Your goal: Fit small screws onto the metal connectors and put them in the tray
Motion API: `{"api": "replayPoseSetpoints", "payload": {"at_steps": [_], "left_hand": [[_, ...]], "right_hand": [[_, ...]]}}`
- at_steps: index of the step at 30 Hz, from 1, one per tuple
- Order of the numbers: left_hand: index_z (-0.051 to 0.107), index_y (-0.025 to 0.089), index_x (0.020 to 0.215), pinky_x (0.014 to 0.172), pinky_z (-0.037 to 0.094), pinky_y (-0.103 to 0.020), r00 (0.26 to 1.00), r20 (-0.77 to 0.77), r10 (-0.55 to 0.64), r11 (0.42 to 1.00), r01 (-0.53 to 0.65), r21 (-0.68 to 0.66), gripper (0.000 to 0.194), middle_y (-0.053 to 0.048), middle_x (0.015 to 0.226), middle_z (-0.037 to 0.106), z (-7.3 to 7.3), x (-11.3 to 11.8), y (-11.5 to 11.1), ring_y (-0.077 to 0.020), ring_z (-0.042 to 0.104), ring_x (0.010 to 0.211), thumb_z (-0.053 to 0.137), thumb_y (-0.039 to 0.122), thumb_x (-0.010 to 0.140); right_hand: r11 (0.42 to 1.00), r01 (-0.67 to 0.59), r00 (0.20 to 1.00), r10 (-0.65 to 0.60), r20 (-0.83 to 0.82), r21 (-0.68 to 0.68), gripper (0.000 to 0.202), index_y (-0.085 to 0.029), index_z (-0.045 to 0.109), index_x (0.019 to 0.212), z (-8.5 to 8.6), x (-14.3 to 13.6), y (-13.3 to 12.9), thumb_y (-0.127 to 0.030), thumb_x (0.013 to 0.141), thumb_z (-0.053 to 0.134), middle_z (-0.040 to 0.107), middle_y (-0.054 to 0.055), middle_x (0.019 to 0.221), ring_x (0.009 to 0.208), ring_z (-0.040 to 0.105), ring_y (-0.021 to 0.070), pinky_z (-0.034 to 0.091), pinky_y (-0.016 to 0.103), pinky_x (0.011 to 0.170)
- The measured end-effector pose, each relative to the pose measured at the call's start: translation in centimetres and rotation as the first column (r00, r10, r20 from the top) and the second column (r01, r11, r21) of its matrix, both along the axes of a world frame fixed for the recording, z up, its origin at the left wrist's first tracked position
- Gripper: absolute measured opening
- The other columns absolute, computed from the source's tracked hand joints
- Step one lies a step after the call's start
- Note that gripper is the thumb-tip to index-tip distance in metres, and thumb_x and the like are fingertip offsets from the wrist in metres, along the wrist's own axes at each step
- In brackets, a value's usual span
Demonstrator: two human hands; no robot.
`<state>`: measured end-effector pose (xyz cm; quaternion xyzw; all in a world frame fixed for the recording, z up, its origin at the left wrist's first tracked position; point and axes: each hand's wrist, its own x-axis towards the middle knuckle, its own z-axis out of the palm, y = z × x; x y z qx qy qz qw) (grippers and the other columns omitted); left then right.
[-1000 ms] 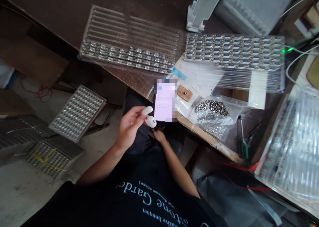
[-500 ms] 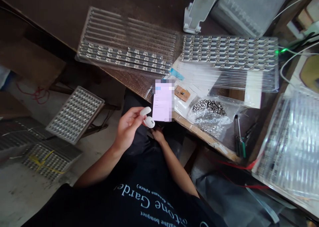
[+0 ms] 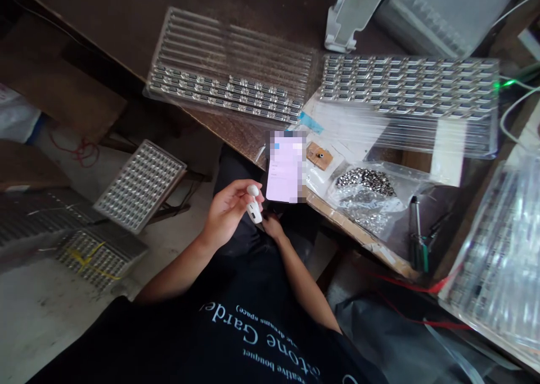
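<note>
Your table [image 3: 97,21] presents its front edge on a slant, falling from upper left to lower right, with your lap just below it. Your left hand [image 3: 223,212] is short of that edge, over your thighs, pinching a small white case [image 3: 254,211] between thumb and fingers; the case sits just off the lower left corner of the lit phone [image 3: 283,170]. To the left of your left forearm you have open room over the floor [image 3: 175,238]; to the right, the phone and the bag of metal parts [image 3: 365,190] crowd the edge. Your left wrist angles up and inward, fingers curled. Your right forearm reaches forward, its hand [image 3: 274,226] low beneath the phone's bottom end; its fingers are partly hidden, so you cannot tell its grip.
</note>
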<state>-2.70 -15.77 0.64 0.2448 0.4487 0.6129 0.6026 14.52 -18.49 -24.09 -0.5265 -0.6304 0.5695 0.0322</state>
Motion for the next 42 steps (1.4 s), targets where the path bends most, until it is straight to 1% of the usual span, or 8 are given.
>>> {"api": "replayPoseSetpoints", "payload": {"at_steps": [5,11,15,19,21,27,33,42], "left_hand": [[0.073,0.021,0.09,0.053,0.047,-0.021,0.981,0.188,-0.042,0.999,0.038,0.025,0.032,0.002,0.069,0.057,1.1,0.2,0.4,-0.0081,0.049,0.054,0.09,0.044,0.075],[0.069,0.022,0.085,0.049,0.045,-0.023,0.987,0.155,-0.044,0.997,0.053,-0.056,0.045,0.005,0.06,0.047,1.7,0.3,0.5,-0.0077,0.041,0.048,0.095,0.052,0.064],[0.072,0.021,0.09,0.051,0.049,-0.023,0.998,0.05,-0.037,0.999,0.038,-0.029,0.043,0.002,0.064,0.057,1.3,0.4,0.2,-0.0101,0.052,0.052,0.091,0.055,0.07],[0.076,0.018,0.099,0.061,0.058,-0.024,0.981,-0.186,0.05,0.999,-0.05,0.007,0.036,-0.005,0.081,0.072,1.0,0.3,-0.1,-0.0148,0.068,0.069,0.088,0.045,0.078],[0.076,0.017,0.101,0.061,0.058,-0.023,0.97,-0.23,0.083,0.997,-0.081,0.021,0.032,-0.006,0.085,0.074,0.8,0.2,-0.1,-0.0145,0.07,0.07,0.086,0.04,0.082],[0.076,0.016,0.099,0.057,0.058,-0.022,0.972,-0.214,0.093,0.995,-0.098,-0.013,0.037,-0.006,0.081,0.074,0.6,0.1,0.1,-0.0146,0.07,0.067,0.087,0.046,0.08],[0.078,0.018,0.097,0.06,0.057,-0.021,0.981,-0.161,0.112,0.992,-0.12,-0.042,0.033,-0.004,0.077,0.072,1.2,0.1,0.2,-0.0128,0.068,0.066,0.085,0.046,0.081],[0.08,0.019,0.096,0.063,0.056,-0.019,0.977,-0.156,0.148,0.984,-0.161,-0.075,0.034,-0.004,0.079,0.072,0.9,0.2,0.3,-0.0126,0.068,0.071,0.088,0.047,0.077]], "right_hand": [[0.999,0.03,1.0,-0.03,0.001,-0.038,0.033,-0.015,0.071,0.103,0.3,0.0,0.3,-0.045,0.104,0.058,0.075,0.007,0.105,0.099,0.071,0.0198,0.056,0.043,0.096],[0.996,0.06,0.998,-0.06,-0.001,-0.06,0.027,-0.015,0.071,0.102,0.8,-0.1,0.4,-0.04,0.104,0.06,0.074,0.007,0.106,0.101,0.07,0.0202,0.056,0.043,0.097],[0.994,0.074,0.997,-0.074,0.001,-0.08,0.026,-0.015,0.071,0.104,0.7,-0.3,0.4,-0.04,0.103,0.061,0.074,0.007,0.106,0.099,0.071,0.0198,0.057,0.043,0.095],[0.992,0.107,0.994,-0.107,0.005,-0.074,0.027,-0.016,0.071,0.11,0.7,-0.4,0.3,-0.04,0.103,0.062,0.074,0.008,0.116,0.106,0.07,0.0213,0.055,0.046,0.101],[0.991,0.118,0.993,-0.118,0.006,-0.07,0.026,-0.016,0.072,0.111,0.8,-0.4,0.3,-0.039,0.102,0.062,0.075,0.009,0.118,0.109,0.071,0.0219,0.053,0.046,0.103],[0.989,0.13,0.992,-0.13,0.008,-0.066,0.021,-0.022,0.077,0.104,0.9,-0.5,0.4,-0.026,0.101,0.057,0.079,0.007,0.113,0.118,0.069,0.0235,0.049,0.035,0.106],[0.99,0.118,0.993,-0.118,0.008,-0.078,0.017,-0.017,0.073,0.106,1.0,-0.6,0.4,-0.029,0.102,0.063,0.076,0.008,0.112,0.107,0.071,0.0214,0.054,0.044,0.102],[0.988,0.124,0.992,-0.125,0.002,-0.094,0.02,-0.016,0.072,0.105,1.1,-0.4,0.2,-0.033,0.103,0.062,0.075,0.007,0.111,0.102,0.07,0.0195,0.056,0.042,0.097]]}}
